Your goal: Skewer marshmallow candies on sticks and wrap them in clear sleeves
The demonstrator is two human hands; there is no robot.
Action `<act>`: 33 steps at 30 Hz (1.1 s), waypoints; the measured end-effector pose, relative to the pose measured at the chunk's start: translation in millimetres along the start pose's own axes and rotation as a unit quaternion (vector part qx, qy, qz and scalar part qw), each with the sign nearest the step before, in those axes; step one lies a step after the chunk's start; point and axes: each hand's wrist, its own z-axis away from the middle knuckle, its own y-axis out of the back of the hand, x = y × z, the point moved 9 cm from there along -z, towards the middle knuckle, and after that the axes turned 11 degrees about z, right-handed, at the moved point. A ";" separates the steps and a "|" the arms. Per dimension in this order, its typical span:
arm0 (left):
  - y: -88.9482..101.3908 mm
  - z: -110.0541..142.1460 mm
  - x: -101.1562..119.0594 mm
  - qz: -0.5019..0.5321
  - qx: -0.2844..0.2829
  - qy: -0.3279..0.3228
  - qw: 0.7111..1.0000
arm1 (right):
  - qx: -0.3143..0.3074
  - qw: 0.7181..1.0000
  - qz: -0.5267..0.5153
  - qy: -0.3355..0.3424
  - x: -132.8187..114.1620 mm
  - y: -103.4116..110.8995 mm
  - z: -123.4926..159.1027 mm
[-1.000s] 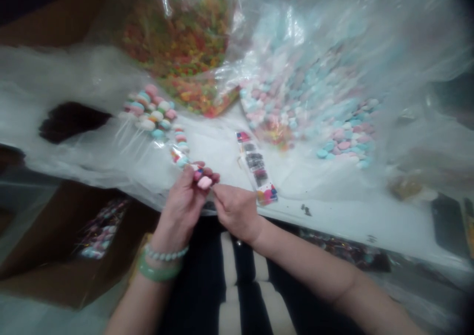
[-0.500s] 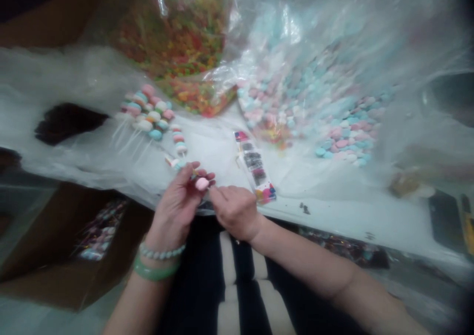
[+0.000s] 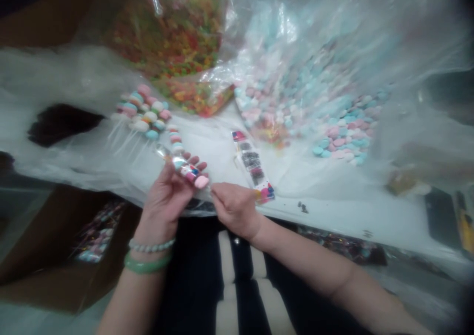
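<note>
A marshmallow skewer in a clear printed wrapper lies slantwise across the fingers of my left hand. The wrapper covers its upper part, and a pink marshmallow sticks out at the lower end. My left palm faces up, with thumb and fingers on either side of the skewer. My right hand is closed in a pinch at the stick end, just below the pink piece; its fingers mostly hide the stick. Just beyond my left hand lies an unwrapped marshmallow skewer. Flat printed wrappers rest to the right.
Several marshmallow skewers are piled at the left. Behind are a bag of gummy candies and a plastic bag of pastel marshmallows. A cardboard box with wrapped sweets stands lower left. A dark phone-like object lies at the right.
My left hand has shifted left and opened up somewhat, so more of the wrapped skewer shows. My right hand stays nearly in place at the stick end. The whole view has drifted slightly.
</note>
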 end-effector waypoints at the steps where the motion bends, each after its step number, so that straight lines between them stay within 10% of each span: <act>1: -1.4 -2.0 2.8 0.013 -0.002 -0.010 1.000 | 0.002 1.000 -0.012 -0.003 -0.2 -0.4 0.2; 11: -4.1 -6.7 -25.3 0.039 0.003 -0.009 0.999 | -0.018 0.979 -0.166 -0.117 19.3 -9.8 -2.7; 21: 1.0 -7.5 -22.4 0.046 0.029 -0.044 0.998 | -0.106 0.811 -0.494 -0.295 24.7 -42.1 3.4; 28: 3.8 -6.0 -19.5 0.021 0.045 -0.096 0.994 | -0.116 0.838 -0.461 -0.266 16.6 -45.0 2.5; 33: -2.1 -2.5 -21.3 -0.074 0.009 -0.122 0.990 | -0.082 0.803 -0.502 -0.311 35.3 -44.8 1.5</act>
